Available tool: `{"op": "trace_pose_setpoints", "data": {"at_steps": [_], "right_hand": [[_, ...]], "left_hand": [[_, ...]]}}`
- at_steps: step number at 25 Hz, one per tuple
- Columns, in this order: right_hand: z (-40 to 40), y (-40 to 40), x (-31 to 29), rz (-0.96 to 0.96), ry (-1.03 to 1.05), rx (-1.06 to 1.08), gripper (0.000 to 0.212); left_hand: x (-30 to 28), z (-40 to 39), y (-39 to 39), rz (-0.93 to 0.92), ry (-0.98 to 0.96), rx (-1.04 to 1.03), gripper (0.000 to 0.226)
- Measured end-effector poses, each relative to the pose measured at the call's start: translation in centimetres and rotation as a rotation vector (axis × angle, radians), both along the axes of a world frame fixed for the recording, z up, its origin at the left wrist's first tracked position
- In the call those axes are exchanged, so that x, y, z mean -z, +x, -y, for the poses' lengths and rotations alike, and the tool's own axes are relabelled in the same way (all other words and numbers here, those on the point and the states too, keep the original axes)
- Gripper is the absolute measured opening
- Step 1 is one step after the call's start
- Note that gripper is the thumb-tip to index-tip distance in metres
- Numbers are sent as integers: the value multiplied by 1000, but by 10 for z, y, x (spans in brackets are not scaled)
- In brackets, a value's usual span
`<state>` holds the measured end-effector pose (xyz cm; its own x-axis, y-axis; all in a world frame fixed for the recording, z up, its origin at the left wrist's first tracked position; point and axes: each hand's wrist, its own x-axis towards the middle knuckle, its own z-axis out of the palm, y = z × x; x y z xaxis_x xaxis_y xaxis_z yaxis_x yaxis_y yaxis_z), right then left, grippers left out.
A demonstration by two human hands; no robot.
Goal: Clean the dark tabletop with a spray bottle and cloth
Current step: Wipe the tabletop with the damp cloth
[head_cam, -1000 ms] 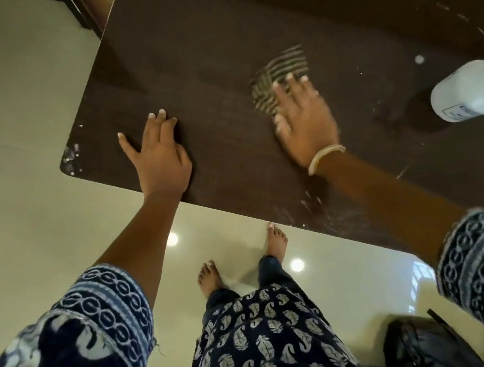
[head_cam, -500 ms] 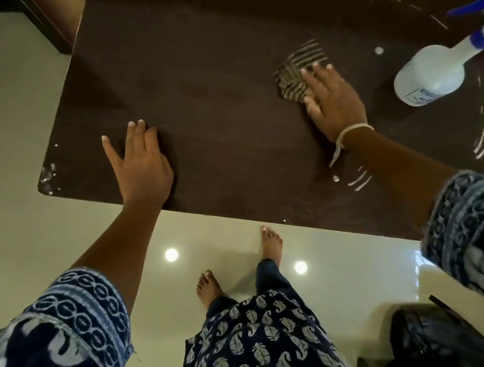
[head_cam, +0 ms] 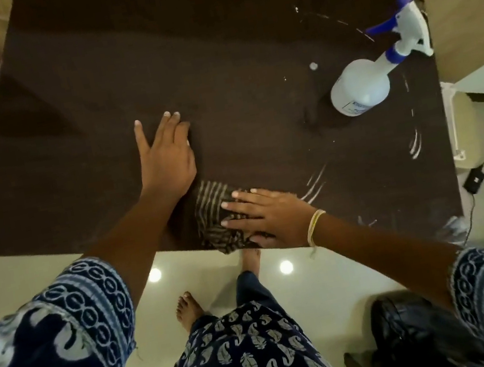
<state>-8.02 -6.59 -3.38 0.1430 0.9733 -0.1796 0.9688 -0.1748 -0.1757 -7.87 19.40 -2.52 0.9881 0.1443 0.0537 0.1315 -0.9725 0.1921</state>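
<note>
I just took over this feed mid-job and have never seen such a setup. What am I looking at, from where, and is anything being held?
There is no machine: a person wears one camera on the head, looking down at both hands. The left hand rests flat on the dark tabletop. The right hand presses a striped cloth flat near the table's front edge; nothing is gripped. A white spray bottle with a blue trigger stands untouched at the far right. White streaks lie beside the cloth. Bare feet show below.
</note>
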Motion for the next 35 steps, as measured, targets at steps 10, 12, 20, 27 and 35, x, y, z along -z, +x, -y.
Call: {"op": "trace_pose_setpoints", "data": {"at_steps": [10, 12, 20, 27, 35], "right_hand": [[-8, 270, 5, 66, 94, 1138, 59], [-10, 296, 4, 38, 101, 1418, 60], [-55, 249, 7, 76, 98, 793, 59], [-25, 343, 6, 47, 105, 1549, 59], [-133, 324, 4, 70, 101, 947, 59]], "left_hand": [[7, 40, 123, 81, -139, -75, 40], [9, 45, 141, 91, -137, -61, 41], [22, 47, 163, 62, -105, -114, 43], [21, 48, 163, 64, -99, -133, 42], [21, 49, 164, 109, -117, -152, 42]]}}
